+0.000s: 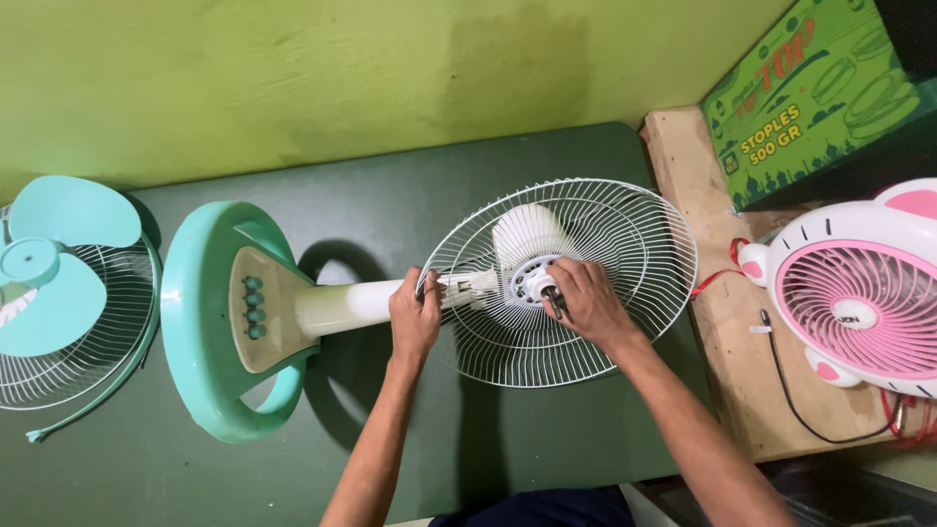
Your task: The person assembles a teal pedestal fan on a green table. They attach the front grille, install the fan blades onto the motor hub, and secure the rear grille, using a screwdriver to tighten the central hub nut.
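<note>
Fan [390, 298] in white and mint green lies on its side across the dark green desk [410, 195], its round base [210, 317] to the left and its white wire guard [586, 283] to the right. The left hand [415, 314] has its grip clenched around the neck where it meets the guard's rim. The right hand [589, 301] rests inside the guard at the motor hub [537, 283], fingers pinching a small dark part there; what that part is cannot be made out. At the desk's far left lie the mint blade [54, 263] and a second wire guard [93, 337]. To the right, a wooden board [722, 322] carries a small pink and white fan [859, 293], with a green carton [810, 93] behind.
</note>
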